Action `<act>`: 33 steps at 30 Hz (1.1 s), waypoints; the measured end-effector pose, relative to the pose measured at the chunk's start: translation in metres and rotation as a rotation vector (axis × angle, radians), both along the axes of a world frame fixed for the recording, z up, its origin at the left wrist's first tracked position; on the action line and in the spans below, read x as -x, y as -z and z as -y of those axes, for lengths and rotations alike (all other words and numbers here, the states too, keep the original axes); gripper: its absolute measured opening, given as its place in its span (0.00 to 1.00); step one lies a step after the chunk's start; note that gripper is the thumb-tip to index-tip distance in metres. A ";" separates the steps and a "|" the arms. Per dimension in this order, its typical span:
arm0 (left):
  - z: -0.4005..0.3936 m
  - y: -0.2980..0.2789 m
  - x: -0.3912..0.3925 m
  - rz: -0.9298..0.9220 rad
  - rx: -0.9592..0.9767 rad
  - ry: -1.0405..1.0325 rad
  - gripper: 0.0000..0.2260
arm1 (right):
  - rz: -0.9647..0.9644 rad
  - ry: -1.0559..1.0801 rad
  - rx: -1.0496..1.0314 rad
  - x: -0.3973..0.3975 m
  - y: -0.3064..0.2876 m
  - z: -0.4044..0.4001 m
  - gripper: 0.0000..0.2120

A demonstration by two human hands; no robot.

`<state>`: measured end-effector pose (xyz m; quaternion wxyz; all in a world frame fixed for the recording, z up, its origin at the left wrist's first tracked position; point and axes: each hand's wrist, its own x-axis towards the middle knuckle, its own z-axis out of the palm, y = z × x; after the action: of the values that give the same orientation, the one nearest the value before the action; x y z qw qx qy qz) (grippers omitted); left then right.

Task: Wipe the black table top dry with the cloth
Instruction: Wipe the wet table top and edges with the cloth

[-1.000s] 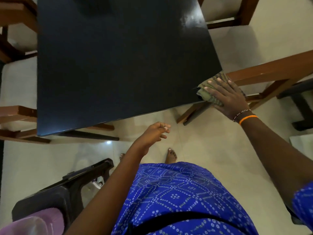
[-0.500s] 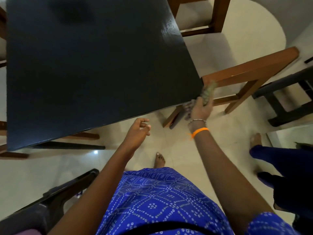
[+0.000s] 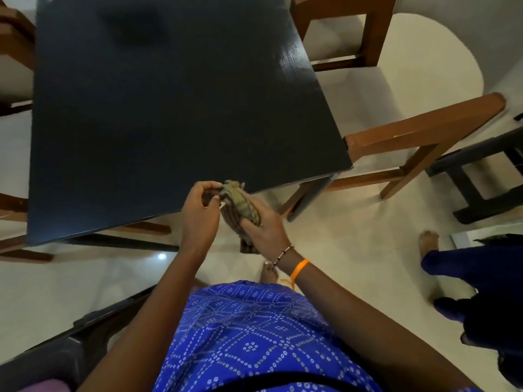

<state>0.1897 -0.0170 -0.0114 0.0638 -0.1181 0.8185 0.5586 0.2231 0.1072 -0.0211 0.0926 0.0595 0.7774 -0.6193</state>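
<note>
Two hands hold the cloth (image 3: 240,206) just off the near edge of the table (image 3: 169,108): the left hand (image 3: 199,213) pinches its top end, the right hand (image 3: 264,229) grips the bunched middle. They seem to be refolding it; next it must go flat on the dark, bare top. Wooden chairs (image 3: 418,128) ring the table on pale floor (image 3: 353,236).

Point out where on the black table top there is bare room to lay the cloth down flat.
The whole black wooden table top shows bare, from the far edge by the brown wooden chair to the near edge. It is crowded only at the near edge, where the left hand and right hand hold the bunched olive-green cloth.
</note>
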 end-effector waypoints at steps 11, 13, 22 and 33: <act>-0.022 0.010 0.011 -0.055 0.528 0.156 0.12 | -0.129 -0.403 -0.959 0.062 0.023 -0.021 0.30; -0.025 0.013 0.011 -0.040 0.669 0.200 0.12 | -0.161 -0.421 -1.042 0.061 0.044 -0.019 0.32; -0.053 0.009 0.045 -0.106 0.798 0.434 0.25 | -0.089 -0.044 -1.142 0.073 0.054 -0.116 0.32; -0.092 0.014 0.086 -0.003 1.135 0.726 0.47 | -0.037 -0.054 -1.127 0.216 0.051 -0.153 0.33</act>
<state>0.1041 0.0751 -0.0253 0.1745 0.1502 0.9730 -0.0151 0.0075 0.2603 -0.0718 0.0486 0.0689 0.9907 -0.1067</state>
